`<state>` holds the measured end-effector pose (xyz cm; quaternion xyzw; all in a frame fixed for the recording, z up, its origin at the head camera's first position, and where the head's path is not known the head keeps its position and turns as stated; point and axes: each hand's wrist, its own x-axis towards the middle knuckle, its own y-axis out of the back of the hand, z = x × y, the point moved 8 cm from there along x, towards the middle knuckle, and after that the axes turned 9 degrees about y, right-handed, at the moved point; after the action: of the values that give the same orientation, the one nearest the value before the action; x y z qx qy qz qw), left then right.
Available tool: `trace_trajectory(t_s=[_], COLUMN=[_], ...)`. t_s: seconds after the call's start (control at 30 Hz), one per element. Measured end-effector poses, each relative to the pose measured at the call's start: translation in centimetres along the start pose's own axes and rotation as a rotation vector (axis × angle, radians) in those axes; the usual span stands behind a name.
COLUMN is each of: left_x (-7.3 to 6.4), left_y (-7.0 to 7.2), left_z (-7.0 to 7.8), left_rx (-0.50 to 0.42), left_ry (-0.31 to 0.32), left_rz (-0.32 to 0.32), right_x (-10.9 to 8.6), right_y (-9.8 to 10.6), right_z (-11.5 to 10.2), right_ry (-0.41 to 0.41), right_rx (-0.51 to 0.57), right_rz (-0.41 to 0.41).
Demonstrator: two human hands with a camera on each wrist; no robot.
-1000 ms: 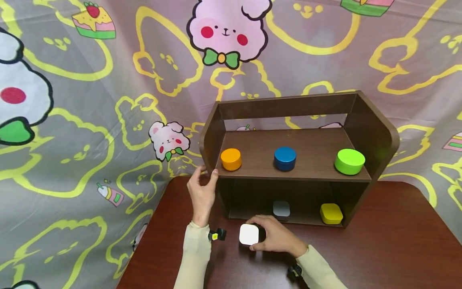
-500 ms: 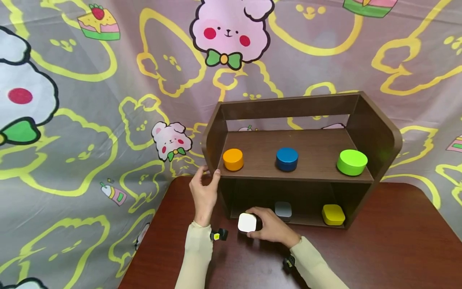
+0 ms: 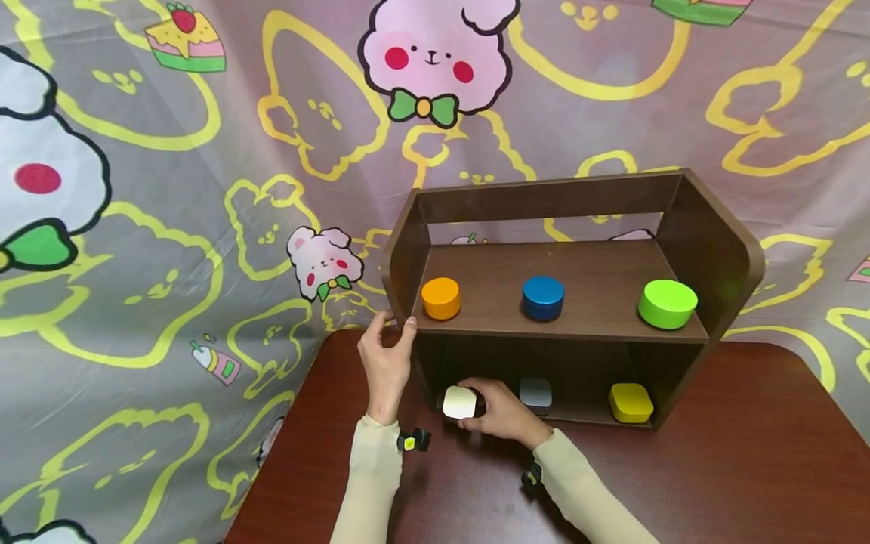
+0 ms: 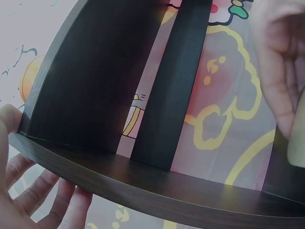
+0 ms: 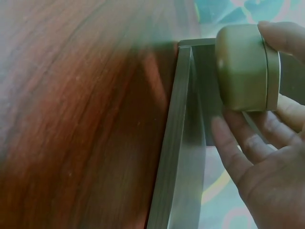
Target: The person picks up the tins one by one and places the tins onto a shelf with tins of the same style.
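Observation:
In the head view my right hand (image 3: 504,412) holds a small rounded-square tin (image 3: 459,403) with a pale lid, at the left front of the shelf's lower level. Thumb and fingers pinch the tin (image 5: 243,69) by its sides in the right wrist view, above the lower board's edge. My left hand (image 3: 386,366) grips the left side panel of the dark brown shelf (image 3: 537,334). In the left wrist view the thumb lies on one face of that panel (image 4: 124,179) and the fingers lie on the other.
On the upper board stand round tins: orange (image 3: 440,299), blue (image 3: 543,298) and bright green (image 3: 667,304). Below sit a grey square tin (image 3: 535,394) and a yellow square tin (image 3: 630,403). The shelf stands on a reddish-brown table (image 3: 754,453), before a patterned cloth (image 3: 170,264).
My right hand has carried the pale-lidded tin forward from above the table to the lower level's front edge. My left hand has kept its grip on the shelf.

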<state>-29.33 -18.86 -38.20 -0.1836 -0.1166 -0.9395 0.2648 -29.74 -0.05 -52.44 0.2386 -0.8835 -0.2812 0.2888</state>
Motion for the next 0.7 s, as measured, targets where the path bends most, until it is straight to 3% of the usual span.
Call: trace_trajectory(t_s=[0.27, 0.7], left_x=[-0.2, 0.0], left_y=[0.0, 0.1], left_z=[0.1, -0.1], left_rx=[-0.007, -0.01], left_ry=[-0.001, -0.018], left_rz=[-0.007, -0.045], right_x=[0.8, 1.0], right_y=[0.0, -0.9], right_z=[1.0, 2.5], right_ry=[-0.046, -0.069], right_rx=[-0.042, -0.055], right_rz=[0.03, -0.001])
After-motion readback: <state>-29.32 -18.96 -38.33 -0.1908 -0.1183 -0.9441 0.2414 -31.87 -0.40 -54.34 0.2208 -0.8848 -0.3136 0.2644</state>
